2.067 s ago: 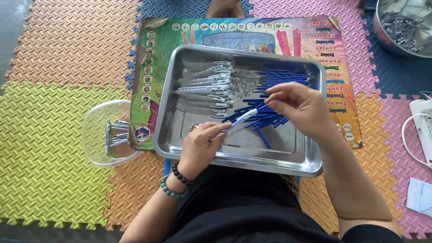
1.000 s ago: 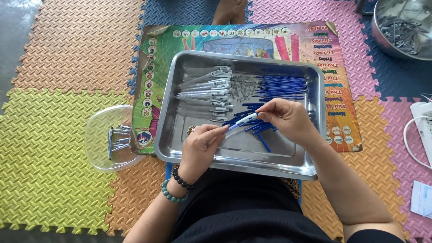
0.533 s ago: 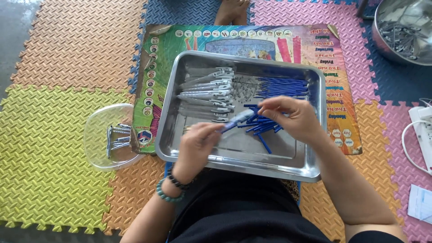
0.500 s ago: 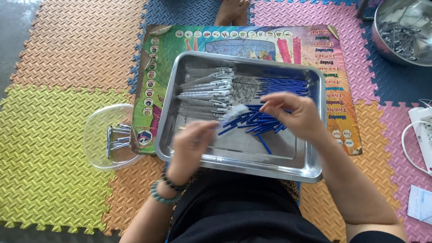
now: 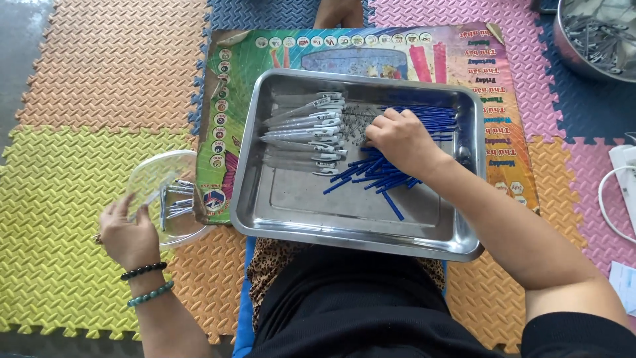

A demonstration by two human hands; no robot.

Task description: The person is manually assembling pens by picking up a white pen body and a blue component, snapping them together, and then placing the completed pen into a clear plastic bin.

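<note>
Under the right hand (image 5: pixel 399 136), fingers curled down onto the middle of the metal tray (image 5: pixel 358 222), fingertips at the patch of small springs (image 5: pixel 358 129) between the white pen barrels (image 5: pixel 308 132) and the blue refills (image 5: pixel 397 169). Looks like a pinch at the springs; cannot tell if anything is actually gripped, the knuckles hide the tips. Barrels lie in a row just to the thumb side of those fingers, tips pointing away from the hand. Refills spread under and beyond the palm, some in a neat row further out toward the tray's far wall, loose ones fanned toward the near rim.

Left hand (image 5: pixel 126 235) is off the tray, well apart, fingers loosely curved against the near rim of the clear plastic bowl (image 5: pixel 156 179); thumb on the rim, not a hard clench. Finished pens (image 5: pixel 173 200) lie inside the bowl, just past those fingertips. Beaded bracelets (image 5: pixel 147 282) on that wrist.

Step, as I judge it: pen assembly, between units — one piece parked in the bowl, right hand picking the next part. Next move calls for a fine pinch on one spring or refill without dragging neighbours, then the left hand coming across for a barrel.

Tray sits on a printed poster (image 5: pixel 464 73) over foam mats (image 5: pixel 79 79); steel bowl (image 5: pixel 596 40) of metal parts at the far corner.
</note>
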